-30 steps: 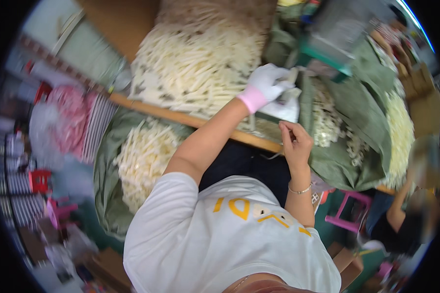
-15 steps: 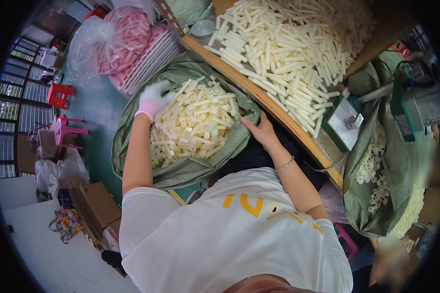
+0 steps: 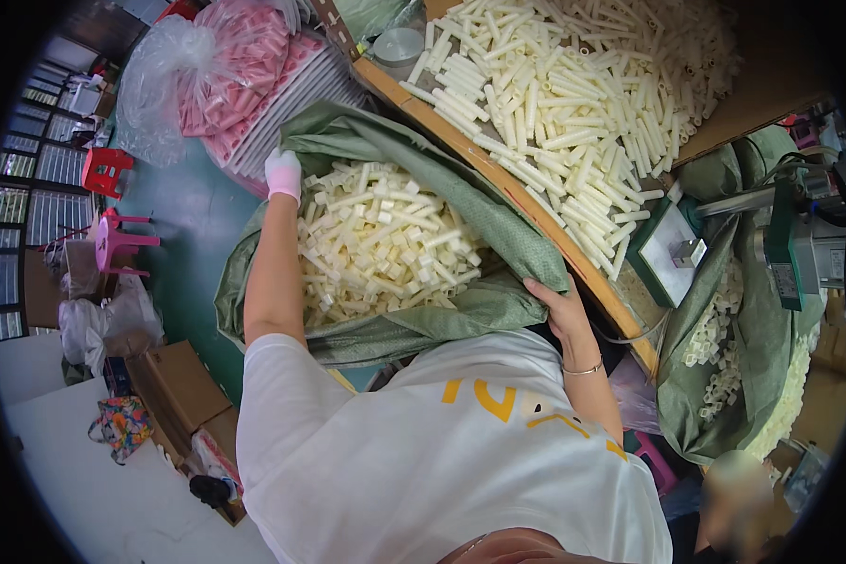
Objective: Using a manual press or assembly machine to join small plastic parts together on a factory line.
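Note:
A large green woven sack (image 3: 367,350) stands in front of me, its mouth wide. Inside lies a heap of short cream-coloured plastic pieces (image 3: 385,240), some cube-like, some longer. My left hand (image 3: 283,175), in a white and pink glove, grips the sack's rim on the far left side. Bare, with a bracelet at the wrist, my right hand (image 3: 560,303) holds the rim on the right, thumb over the folded cloth. Between the hands the far edge of the sack is pulled up into a long fold.
A wood-edged table (image 3: 498,169) heaped with cream plastic tubes (image 3: 573,103) runs along the right, beside a green machine (image 3: 672,249). Another green sack (image 3: 686,395) hangs beyond it. Pink bagged goods (image 3: 230,85), a pink stool (image 3: 117,246) and cardboard boxes (image 3: 183,385) are leftward.
My left hand has left the pieces and taken the sack's far-left rim. My right hand has moved right with its edge, and the far side of the sack has been pulled up.

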A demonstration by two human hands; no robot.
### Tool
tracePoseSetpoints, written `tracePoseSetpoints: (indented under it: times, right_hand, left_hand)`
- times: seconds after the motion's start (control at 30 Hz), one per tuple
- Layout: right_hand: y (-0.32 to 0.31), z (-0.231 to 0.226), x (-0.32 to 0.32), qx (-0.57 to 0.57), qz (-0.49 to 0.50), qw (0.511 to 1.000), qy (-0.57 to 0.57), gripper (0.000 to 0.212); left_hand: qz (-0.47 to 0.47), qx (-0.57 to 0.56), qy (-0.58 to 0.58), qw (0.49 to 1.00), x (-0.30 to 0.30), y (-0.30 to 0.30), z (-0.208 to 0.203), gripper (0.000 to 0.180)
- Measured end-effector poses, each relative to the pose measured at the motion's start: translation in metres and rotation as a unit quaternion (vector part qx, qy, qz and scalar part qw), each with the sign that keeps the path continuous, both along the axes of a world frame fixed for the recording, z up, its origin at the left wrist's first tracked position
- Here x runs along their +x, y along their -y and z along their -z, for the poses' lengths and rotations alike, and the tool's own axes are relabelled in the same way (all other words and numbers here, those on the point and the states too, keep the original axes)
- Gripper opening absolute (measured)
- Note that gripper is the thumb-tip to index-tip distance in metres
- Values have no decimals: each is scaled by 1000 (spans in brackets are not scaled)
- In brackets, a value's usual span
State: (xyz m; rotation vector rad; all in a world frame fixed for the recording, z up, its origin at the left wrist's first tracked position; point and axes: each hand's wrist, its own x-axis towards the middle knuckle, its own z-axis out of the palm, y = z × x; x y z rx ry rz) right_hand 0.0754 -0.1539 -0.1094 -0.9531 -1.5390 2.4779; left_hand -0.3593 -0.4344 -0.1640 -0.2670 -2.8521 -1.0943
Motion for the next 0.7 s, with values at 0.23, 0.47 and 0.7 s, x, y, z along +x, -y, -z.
tracePoseSetpoints:
  times: [0.23,0.47,0.7]
  right_hand:
    - [0,-14,-21,218,20,975,37,26]
    - [3,-13,-42,327,34,944,24,28]
    - [2,-13,-17,385,27,922,10,33]
  left_hand:
    - [-3,345,60,937,-30,4,-20,26]
    - [218,-68,-170,959,107,-32,-114,75]
    - [151,-255,45,954,213,-1,-6,112]
